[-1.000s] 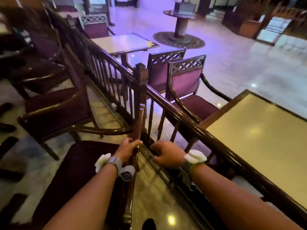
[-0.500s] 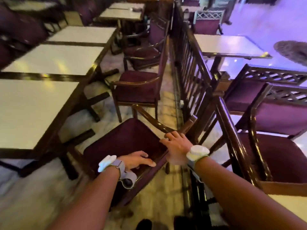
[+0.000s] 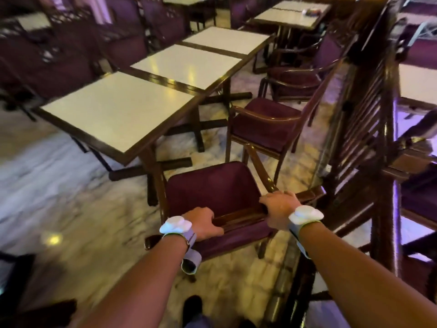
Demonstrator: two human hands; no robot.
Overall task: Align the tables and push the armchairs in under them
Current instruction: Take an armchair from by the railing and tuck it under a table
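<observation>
Both hands, left [image 3: 203,223] and right [image 3: 279,208], have fingers curled over the back of the chair [image 3: 212,192], which sits angled just short of the desk [image 3: 118,110]; pushed crooked, its arm could strike the desk's leg

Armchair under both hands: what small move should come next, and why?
Probably push the armchair forward toward the nearest table. Both hands, left and right, grip its back rail, and its seat stands clear of the table edge, not yet under it. The table's base lies just ahead, so a slow, straight push seems wise.
</observation>
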